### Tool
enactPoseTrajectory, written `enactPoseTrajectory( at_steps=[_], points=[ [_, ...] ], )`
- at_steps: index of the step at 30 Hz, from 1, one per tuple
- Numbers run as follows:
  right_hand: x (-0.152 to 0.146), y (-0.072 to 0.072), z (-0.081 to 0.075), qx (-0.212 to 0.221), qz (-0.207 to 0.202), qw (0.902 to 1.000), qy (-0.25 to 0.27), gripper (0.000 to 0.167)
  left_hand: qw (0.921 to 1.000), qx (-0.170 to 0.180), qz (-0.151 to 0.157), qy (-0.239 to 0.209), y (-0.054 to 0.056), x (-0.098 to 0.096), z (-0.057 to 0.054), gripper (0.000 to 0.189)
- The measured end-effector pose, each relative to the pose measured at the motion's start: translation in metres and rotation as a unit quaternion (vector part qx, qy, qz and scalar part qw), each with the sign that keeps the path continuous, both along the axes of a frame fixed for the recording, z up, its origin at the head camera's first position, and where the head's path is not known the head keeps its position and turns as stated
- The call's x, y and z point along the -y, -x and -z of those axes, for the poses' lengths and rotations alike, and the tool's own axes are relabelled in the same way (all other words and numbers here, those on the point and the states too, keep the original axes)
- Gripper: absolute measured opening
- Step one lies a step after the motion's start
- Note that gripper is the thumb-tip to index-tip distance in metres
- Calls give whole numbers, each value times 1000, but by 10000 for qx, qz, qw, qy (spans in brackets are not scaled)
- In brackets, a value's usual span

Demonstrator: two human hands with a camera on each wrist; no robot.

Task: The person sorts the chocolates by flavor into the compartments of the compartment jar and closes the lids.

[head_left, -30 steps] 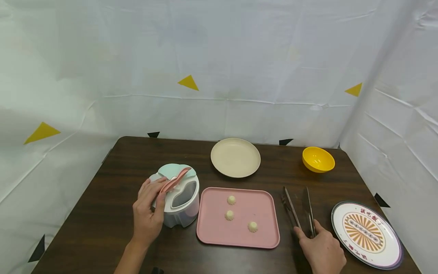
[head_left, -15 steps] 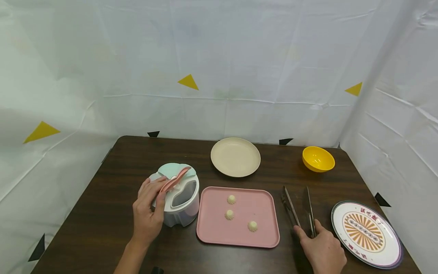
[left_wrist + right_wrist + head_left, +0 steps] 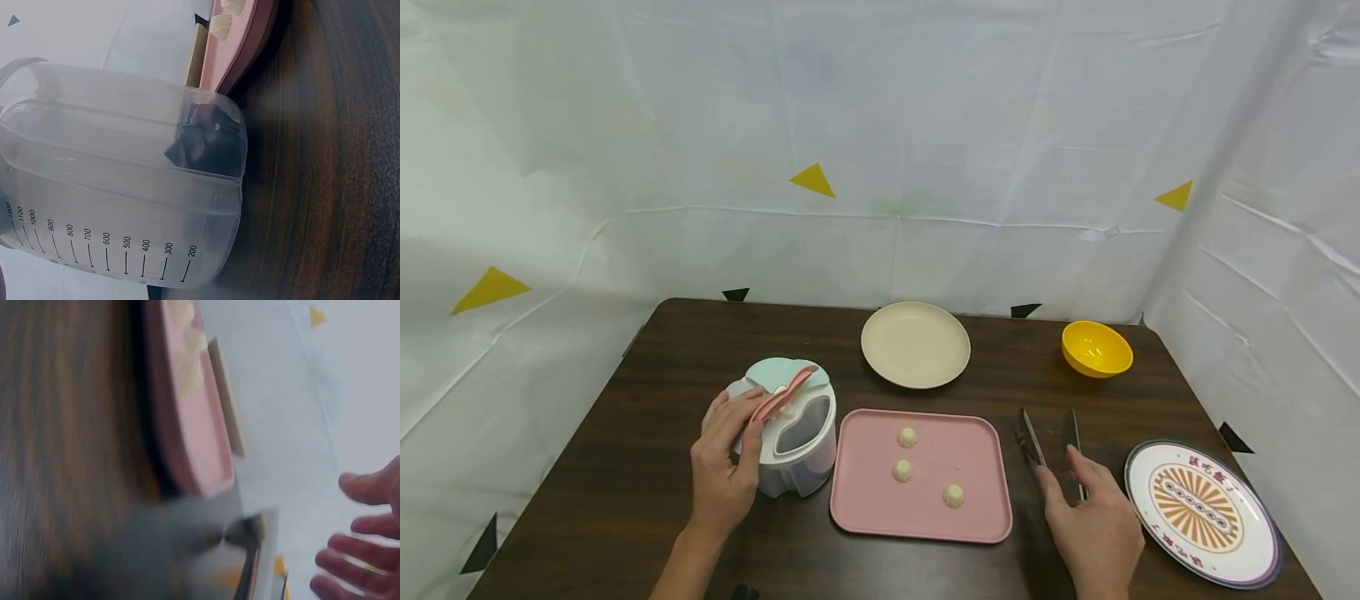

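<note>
At the left of the table in the head view, a round lidded storage canister stands upright, with white, mint and grey lid sections. My left hand pinches its raised pink lid flap between fingers and thumb. Clear walls with a printed measuring scale show in the left wrist view, with dark pieces in the bottom of one compartment. On the right, metal tongs lie spread on the table. Over them is my right hand, thumb and fingers apart; the right wrist view shows the fingers loosely extended, not gripping the tongs.
A pink tray bearing three small cream-coloured pieces lies between canister and tongs. Behind it sits a beige plate. A yellow bowl stands back right, and a patterned plate lies near the right edge. White sheeting surrounds the table.
My right hand has released the tongs' near end and moved forward and slightly left over them, fingers spreading. The left hand and the canister have not moved.
</note>
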State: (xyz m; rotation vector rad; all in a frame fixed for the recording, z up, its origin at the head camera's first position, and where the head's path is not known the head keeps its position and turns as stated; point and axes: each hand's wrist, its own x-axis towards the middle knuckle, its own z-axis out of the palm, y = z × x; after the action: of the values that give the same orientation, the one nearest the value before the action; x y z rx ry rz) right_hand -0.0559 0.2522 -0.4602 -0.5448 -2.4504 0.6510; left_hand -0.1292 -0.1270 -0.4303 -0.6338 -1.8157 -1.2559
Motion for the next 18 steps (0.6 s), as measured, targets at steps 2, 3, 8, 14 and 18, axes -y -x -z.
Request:
enactPoseTrajectory(
  at_steps=[2,3,8,14,18],
  points=[
    [11,5,-2,-343,-416,9985,-43,45,10000,-7,-3,-3,0,0,0,20],
    [16,8,-3,-478,-646,9968,-28,44,10000,1,0,2,0,0,0,20],
    [48,22,-6,-718,-1876,9790,340,43,10000,9,2,-10,-1,0,-1,20],
    [87,38,-10,-1036,-3207,9330,1262,41,10000,-5,-26,-20,-1,-1,-3,20],
    [112,49,-12,-1191,-3926,8973,1630,38,10000,-22,-46,-12,-2,-1,-4,20]
  ],
)
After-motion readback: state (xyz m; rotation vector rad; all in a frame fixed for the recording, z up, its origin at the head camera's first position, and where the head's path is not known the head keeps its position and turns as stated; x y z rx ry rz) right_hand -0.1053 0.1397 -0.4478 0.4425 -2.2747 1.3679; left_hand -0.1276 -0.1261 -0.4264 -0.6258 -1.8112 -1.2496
